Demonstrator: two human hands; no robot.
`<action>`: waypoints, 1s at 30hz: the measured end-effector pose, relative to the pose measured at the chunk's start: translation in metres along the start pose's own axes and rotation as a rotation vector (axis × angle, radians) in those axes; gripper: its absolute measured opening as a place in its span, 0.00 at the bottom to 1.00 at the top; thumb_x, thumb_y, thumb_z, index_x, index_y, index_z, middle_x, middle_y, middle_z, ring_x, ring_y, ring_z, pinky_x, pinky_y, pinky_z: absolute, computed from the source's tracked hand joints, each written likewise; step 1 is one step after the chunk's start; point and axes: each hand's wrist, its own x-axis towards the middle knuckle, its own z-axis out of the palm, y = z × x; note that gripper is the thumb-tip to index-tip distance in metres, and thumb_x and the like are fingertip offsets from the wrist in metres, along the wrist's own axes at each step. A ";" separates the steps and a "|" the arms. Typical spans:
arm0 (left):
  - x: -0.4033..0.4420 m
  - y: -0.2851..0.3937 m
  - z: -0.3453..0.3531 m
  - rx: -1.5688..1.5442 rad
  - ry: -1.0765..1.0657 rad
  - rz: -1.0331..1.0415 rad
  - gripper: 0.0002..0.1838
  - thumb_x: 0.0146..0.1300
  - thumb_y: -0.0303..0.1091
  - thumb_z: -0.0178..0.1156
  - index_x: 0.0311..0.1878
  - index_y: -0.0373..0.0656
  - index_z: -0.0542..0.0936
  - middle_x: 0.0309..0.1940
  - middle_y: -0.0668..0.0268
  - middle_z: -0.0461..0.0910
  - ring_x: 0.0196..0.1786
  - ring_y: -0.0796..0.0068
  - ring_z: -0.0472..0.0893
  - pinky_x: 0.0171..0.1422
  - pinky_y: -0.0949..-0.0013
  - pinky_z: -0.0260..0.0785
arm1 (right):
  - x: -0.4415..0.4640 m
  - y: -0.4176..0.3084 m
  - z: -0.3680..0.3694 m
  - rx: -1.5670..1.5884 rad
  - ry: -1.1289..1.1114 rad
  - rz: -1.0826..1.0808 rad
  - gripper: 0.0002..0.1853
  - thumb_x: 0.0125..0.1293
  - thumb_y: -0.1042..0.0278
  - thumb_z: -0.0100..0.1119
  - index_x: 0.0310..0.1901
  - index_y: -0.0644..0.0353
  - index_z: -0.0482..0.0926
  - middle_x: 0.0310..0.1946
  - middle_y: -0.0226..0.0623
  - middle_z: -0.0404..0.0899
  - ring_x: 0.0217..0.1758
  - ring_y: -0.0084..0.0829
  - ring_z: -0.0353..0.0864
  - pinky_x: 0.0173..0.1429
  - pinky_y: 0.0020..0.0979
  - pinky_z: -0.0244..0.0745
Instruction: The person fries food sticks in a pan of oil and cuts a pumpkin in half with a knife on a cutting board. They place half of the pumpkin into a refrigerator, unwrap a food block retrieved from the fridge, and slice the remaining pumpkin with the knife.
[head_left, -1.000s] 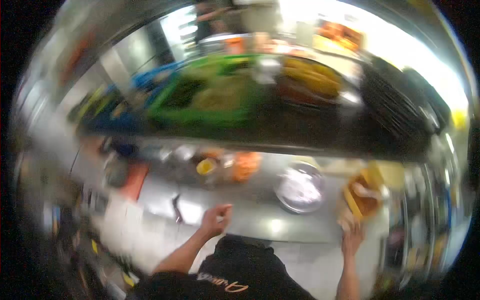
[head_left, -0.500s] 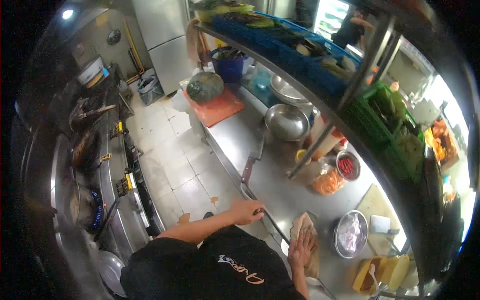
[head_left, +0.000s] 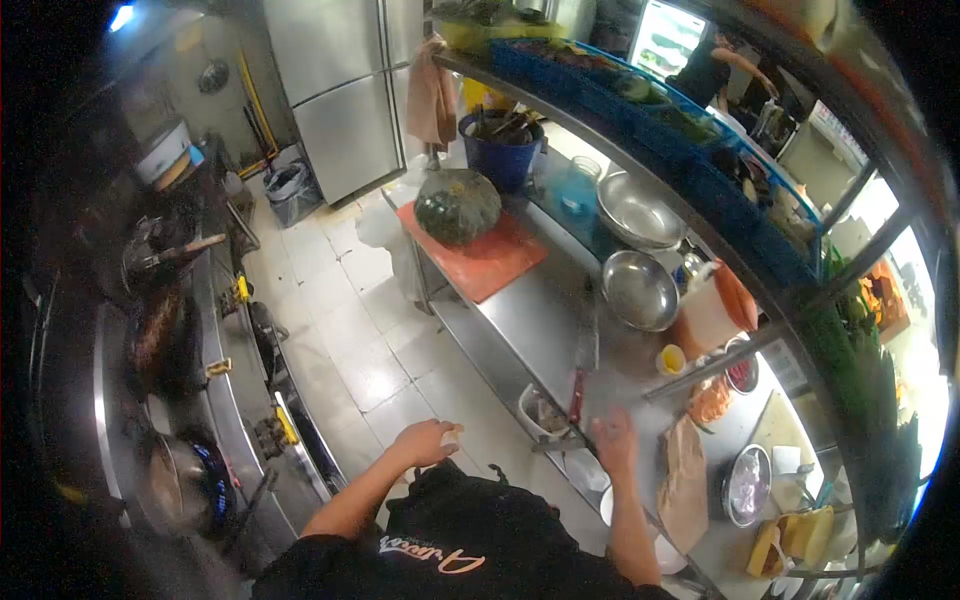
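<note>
My left hand (head_left: 426, 443) is in front of my body over the floor, its fingers curled. A small pale bit shows at the fingertips, too small to name. My right hand (head_left: 614, 442) reaches over the steel counter, smeared by motion, just right of the knife's reddish handle (head_left: 577, 393). I cannot make out whether it touches the handle. The knife's blade points away along the counter. Beside my right forearm lies a brown cloth or paper (head_left: 683, 490). Farther off, a large green pumpkin (head_left: 457, 207) rests on a red cutting board (head_left: 510, 262).
Two steel bowls (head_left: 640, 291) stand at the back of the counter, near a large white container with a red lid (head_left: 735, 290). A bowl with a plastic bag (head_left: 747, 485) is to the right. The stove with a pot (head_left: 180, 480) runs along the left. A shelf with blue crates (head_left: 620, 110) overhangs.
My right hand has left the brown cloth or paper and moved forward toward the knife. My left hand has shifted left. The view has swung, showing more of the pumpkin end.
</note>
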 end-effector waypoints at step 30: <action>0.196 -0.122 -0.246 -0.401 0.694 0.106 0.22 0.56 0.39 0.61 0.52 0.40 0.75 0.42 0.54 0.78 0.37 0.58 0.79 0.46 0.61 0.71 | 0.158 -0.160 0.016 1.167 -0.453 0.281 0.24 0.53 0.69 0.55 0.54 0.65 0.72 0.40 0.41 0.76 0.32 0.25 0.76 0.33 0.26 0.74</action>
